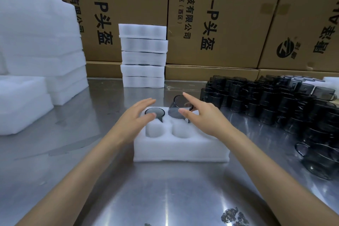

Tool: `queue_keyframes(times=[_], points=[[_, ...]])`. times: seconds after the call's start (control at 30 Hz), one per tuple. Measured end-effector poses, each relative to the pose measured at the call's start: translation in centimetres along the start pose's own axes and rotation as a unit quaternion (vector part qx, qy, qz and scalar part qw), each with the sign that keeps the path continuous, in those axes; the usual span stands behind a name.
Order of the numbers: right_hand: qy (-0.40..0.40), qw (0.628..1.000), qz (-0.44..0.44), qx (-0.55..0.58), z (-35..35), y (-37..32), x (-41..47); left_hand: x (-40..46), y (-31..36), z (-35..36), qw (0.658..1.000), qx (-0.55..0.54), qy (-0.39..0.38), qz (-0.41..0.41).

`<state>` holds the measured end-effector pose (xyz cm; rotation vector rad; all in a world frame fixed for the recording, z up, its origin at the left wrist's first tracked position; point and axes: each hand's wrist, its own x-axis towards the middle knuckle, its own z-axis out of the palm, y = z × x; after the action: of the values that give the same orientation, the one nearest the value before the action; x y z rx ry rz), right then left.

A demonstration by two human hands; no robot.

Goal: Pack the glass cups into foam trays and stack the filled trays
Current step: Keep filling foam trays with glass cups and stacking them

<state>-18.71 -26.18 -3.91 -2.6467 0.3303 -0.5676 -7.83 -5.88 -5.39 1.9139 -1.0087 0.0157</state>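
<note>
We see a white foam tray (180, 147) lying on the steel table (128, 189), in the middle and near to us. In its far left pocket a dark glass cup (154, 112) already sits upright, with only the rim showing above the foam. The left hand (136, 115) rests over this cup with the fingers straight and spread; the thumb tip touches the near rim, and the hand grips nothing.

A second dark glass cup (178, 108) is at the far right pocket, tilted, with its mouth turned to the far side and its base only partly in the foam. The right hand (200, 113) is on this cup: the thumb presses the side of the glass and the index finger is stretched over the rim. The fingers look nearly straight, so we describe it as a light touch and not a closed grip.

The two near pockets of the tray show only white foam.

At the far middle a stack of filled foam trays (143, 57) stands, five high. On the left are piles of empty foam trays (40, 46). On the right many dark glass cups (275, 101) are crowded on the table. Brown cardboard boxes (220, 14) with printed characters make a wall behind.
</note>
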Motion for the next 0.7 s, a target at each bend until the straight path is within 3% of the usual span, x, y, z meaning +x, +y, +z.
queue_keyframes(times=[0.17,0.47,0.63,0.7], points=[[0.012,1.0,-0.007,-0.012,-0.2,-0.2,-0.1,-0.3,2.5,0.8,0.994,0.069,-0.061,0.063],[0.016,0.998,-0.001,-0.065,-0.3,-0.6,-0.2,-0.7,2.4,2.2,0.981,0.149,-0.112,0.059],[0.024,0.999,-0.044,-0.014,-0.6,-0.8,-1.0,0.0,2.7,1.8,0.99,0.074,-0.111,0.046],[0.01,0.998,-0.058,0.004,-0.6,-1.0,-1.1,0.4,2.9,1.7,0.985,0.111,-0.11,0.069]])
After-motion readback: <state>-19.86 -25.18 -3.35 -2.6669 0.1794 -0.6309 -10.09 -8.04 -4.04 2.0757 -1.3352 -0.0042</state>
